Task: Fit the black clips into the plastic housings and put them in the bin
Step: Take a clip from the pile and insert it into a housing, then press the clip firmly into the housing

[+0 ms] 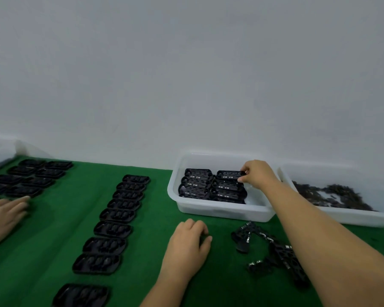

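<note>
Head-camera view: a right hand [256,173] is seen reaching into a white plastic bin [220,210] at the back of a green-covered table [153,251], its forearm stretched diagonally up from the lower right corner. A black housing [230,174] at the bin's far right corner is pinched between thumb and curled fingers, the wrist bent slightly downward. More housings [195,185] are stacked in two columns inside the bin, filling its left and middle portion.

Just in front of the bin, the left hand [190,242] is rested on the green cloth with its fingers curled under; whether anything is held beneath them cannot be told. To the right of that hand, in front of the bin and partly hidden under the right forearm, a loose cluster of black parts [268,251] is scattered on the cloth.

Left of the bin, a single column of black trays [120,214] is laid out toward the near edge of the table. Farther left of the bin, a second group of trays [31,176] is set in two rows, and another person's hand [5,214] is laid flat beside them, fingers extended. Right of the bin, touching or nearly touching it, a second white tub [364,220] holding a heap of small dark pieces [333,196] is seen. Part of a third white container [2,151] is visible at the far left edge.
</note>
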